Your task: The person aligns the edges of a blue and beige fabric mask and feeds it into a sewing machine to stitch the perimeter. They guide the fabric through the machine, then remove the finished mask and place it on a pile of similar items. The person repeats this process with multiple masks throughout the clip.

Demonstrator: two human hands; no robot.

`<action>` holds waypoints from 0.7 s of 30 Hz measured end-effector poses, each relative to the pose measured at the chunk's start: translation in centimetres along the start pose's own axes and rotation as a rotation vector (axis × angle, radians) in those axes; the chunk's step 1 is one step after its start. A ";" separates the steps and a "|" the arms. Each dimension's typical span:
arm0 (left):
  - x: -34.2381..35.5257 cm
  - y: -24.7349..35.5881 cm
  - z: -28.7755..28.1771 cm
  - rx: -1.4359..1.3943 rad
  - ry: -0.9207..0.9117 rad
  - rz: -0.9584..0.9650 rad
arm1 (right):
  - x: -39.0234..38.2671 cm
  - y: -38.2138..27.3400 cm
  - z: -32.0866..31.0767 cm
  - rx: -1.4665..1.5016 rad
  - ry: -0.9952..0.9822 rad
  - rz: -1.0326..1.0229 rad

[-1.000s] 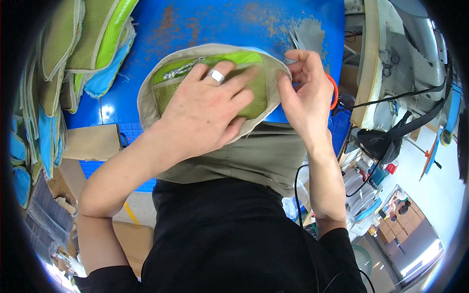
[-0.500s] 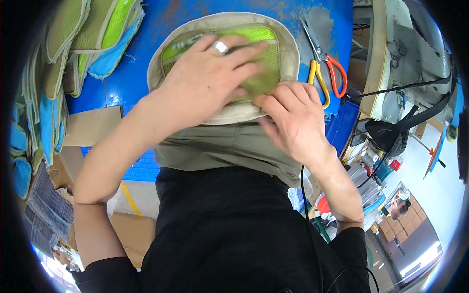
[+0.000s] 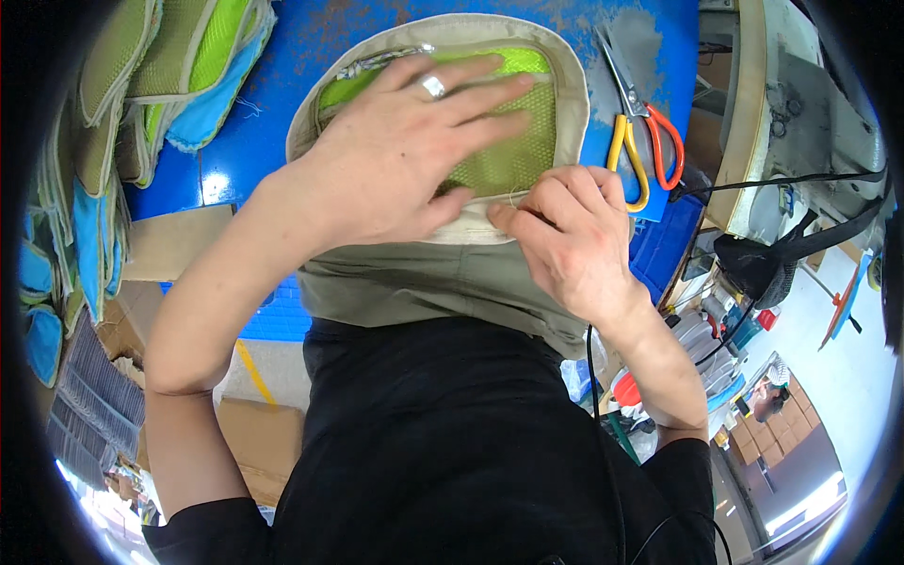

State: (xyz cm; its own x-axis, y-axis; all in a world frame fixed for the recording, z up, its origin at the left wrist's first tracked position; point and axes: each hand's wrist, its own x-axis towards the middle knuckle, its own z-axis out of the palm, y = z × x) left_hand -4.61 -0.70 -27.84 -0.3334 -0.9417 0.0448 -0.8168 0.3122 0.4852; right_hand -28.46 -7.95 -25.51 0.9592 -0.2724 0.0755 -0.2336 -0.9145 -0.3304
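A rounded beige fabric piece (image 3: pixel 563 94) lies at the front edge of the blue table, against my lap. It has a raised rim and a green mesh panel (image 3: pixel 504 155) inside, with a zipper (image 3: pixel 377 62) along the far left side. My left hand (image 3: pixel 414 141), wearing a ring, rests over the mesh with its fingers stretched and slightly blurred. Its thumb reaches the near rim. At the near right corner, my right hand (image 3: pixel 574 231) is closed, thumb and forefinger pinching the beige rim. A fine loose thread (image 3: pixel 512 200) shows beside that thumb.
Scissors (image 3: pixel 633 110) with one yellow and one red handle lie just right of the fabric piece. Stacked green and blue mesh pieces (image 3: pixel 179 66) fill the table's left side. A machine (image 3: pixel 810 113) stands at the right, with a black cable crossing in front of it.
My left fingers have shifted a little over the mesh, and the thumb now stands farther from the right hand. The right hand stays at the near rim. The whole view has shifted slightly.
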 end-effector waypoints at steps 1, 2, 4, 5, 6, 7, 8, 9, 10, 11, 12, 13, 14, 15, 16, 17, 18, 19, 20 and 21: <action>0.0 0.0 -0.2 -0.008 -0.014 0.001 | -0.1 0.1 0.2 0.011 0.013 -0.010; -0.1 -0.1 -0.3 -0.017 -0.029 0.001 | -0.1 0.1 0.2 0.019 0.018 -0.016; 0.0 -0.2 -0.5 -0.028 -0.048 0.005 | 0.1 0.2 0.2 0.028 0.029 -0.027; 0.0 -0.3 -0.6 -0.030 -0.056 0.005 | 0.1 0.1 0.2 0.027 0.024 -0.021; -0.1 -0.2 -0.7 -0.027 -0.061 0.003 | 0.1 0.1 0.2 0.025 0.023 -0.020; -0.1 -0.2 -0.6 -0.026 -0.053 0.006 | 0.0 0.1 0.1 0.024 0.022 -0.018; -0.1 -0.3 -0.4 -0.025 -0.045 0.010 | -0.1 0.1 0.1 0.034 0.023 -0.008; -0.1 -0.3 -0.3 -0.022 -0.037 0.019 | -0.3 0.1 0.0 0.041 0.027 0.004; -0.2 -0.2 -0.2 -0.016 -0.026 0.016 | -0.4 0.0 0.0 0.048 0.033 0.017; -0.2 0.0 0.0 -0.010 -0.016 0.014 | -0.6 -0.2 -0.1 0.068 0.063 0.039; 0.0 0.1 -0.2 0.003 -0.004 0.017 | -0.6 -0.2 -0.3 0.083 0.101 0.060; 0.2 0.4 -0.7 -0.010 -0.031 -0.028 | -0.7 -0.3 -0.5 0.098 0.140 0.082; 0.4 0.8 -1.1 -0.023 -0.059 -0.072 | -1.1 -0.6 -0.7 0.149 0.226 0.141; 0.7 1.1 -1.7 -0.033 -0.083 -0.112 | -1.6 -1.1 -0.9 0.197 0.317 0.198; 1.3 1.4 -2.0 -0.008 0.033 -0.064 | -2.3 -1.7 -1.0 0.245 0.408 0.254; 2.1 1.8 -2.0 0.013 0.149 -0.013 | -3.4 -2.5 -0.9 0.377 0.485 0.400; 3.0 2.5 -2.0 0.029 0.263 0.045 | -4.2 -2.6 -0.3 0.470 0.541 0.501; 4.5 3.2 -2.1 0.155 0.312 0.230 | -4.9 -2.7 0.3 0.572 0.590 0.587; 5.9 3.8 -2.1 0.187 0.240 0.354 | -5.6 -2.7 0.7 0.677 0.638 0.669; 7.4 4.3 -1.9 0.218 0.162 0.485 | -6.0 -2.9 1.1 0.860 0.622 0.727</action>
State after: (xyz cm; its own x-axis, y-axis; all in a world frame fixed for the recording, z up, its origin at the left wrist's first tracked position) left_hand -9.75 -6.54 -23.78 -0.6327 -0.6855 0.3603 -0.6719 0.7172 0.1847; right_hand -33.38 -3.31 -26.00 0.3659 -0.9302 -0.0300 -0.2692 -0.0750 -0.9602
